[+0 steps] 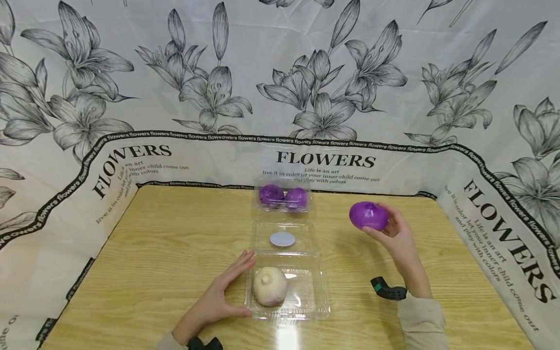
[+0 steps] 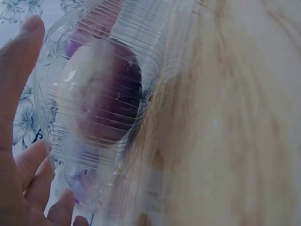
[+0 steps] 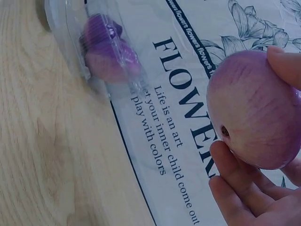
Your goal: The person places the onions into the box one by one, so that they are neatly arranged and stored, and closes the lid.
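Note:
A purple onion is held up over the right part of the table, gripped between the thumb and fingers of my right hand. In the right wrist view, that onion shows its paler side with a small dark spot. My left hand is at the left side of an opened clear plastic clamshell box, thumb and fingers spread along its edge. Inside the box, to the left, sits a whitish onion. Through the ribbed wall, the left wrist view shows this onion with a purple side.
Behind the box's folded-back lid, which bears a white oval label, stands another clear box with two purple onions. A flower-printed cloth borders the wooden table at the back and sides.

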### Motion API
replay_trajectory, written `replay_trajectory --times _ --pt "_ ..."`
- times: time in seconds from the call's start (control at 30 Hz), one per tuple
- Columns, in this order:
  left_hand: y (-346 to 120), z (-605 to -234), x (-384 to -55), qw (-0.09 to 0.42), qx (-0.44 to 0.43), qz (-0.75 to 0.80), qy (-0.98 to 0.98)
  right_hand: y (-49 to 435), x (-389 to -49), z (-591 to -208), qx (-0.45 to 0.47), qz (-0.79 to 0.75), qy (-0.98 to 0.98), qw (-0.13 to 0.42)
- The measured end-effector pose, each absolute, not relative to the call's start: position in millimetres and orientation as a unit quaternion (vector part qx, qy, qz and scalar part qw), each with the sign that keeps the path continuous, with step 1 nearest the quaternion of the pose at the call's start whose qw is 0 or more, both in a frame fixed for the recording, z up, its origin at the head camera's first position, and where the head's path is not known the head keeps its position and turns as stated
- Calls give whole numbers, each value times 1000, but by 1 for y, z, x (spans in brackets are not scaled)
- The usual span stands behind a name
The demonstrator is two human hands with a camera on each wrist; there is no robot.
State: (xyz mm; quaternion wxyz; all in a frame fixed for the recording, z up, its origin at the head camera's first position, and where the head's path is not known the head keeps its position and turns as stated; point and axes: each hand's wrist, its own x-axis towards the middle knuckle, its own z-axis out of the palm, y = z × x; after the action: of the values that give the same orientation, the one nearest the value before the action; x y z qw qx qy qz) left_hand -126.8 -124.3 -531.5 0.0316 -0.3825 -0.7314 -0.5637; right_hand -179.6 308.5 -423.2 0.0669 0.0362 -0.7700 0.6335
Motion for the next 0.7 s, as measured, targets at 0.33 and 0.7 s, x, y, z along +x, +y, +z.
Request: replay_trajectory --times 0.33,0.7 --pt "-124 -531 -127 33 -384 -562 -732 289 -175 -413 115 626 -771 33" --pt "-124 -527 -125 29 -380 -563 -733 266 -169 -408 216 579 -786 -8"
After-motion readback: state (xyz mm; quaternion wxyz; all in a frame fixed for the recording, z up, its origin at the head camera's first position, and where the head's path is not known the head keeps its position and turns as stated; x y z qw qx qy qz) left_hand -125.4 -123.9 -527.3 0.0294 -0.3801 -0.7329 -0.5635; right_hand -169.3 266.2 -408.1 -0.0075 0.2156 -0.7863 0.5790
